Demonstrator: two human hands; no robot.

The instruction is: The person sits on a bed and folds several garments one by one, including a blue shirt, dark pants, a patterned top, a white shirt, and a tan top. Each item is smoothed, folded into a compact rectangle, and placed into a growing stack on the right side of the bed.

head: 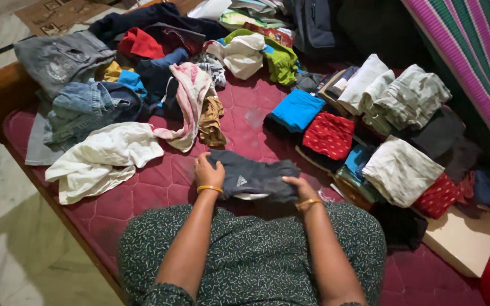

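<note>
A dark grey garment [253, 177] with a small white mark lies flat on the maroon mattress [165, 181] just in front of my knees. My left hand [207, 171] presses on its left edge, fingers curled over the cloth. At the garment's right edge, my right hand [297, 186] grips the fabric. Both wrists carry gold bangles. A bit of white cloth peeks out under the garment's lower edge.
A loose heap of unfolded clothes fills the left and back: jeans [80, 107], a white shirt [103, 158], a pink-white cloth [187, 102]. Folded stacks sit right: blue [299, 109], red patterned [329, 135], off-white [401, 170]. A striped cover [472, 62] lies far right.
</note>
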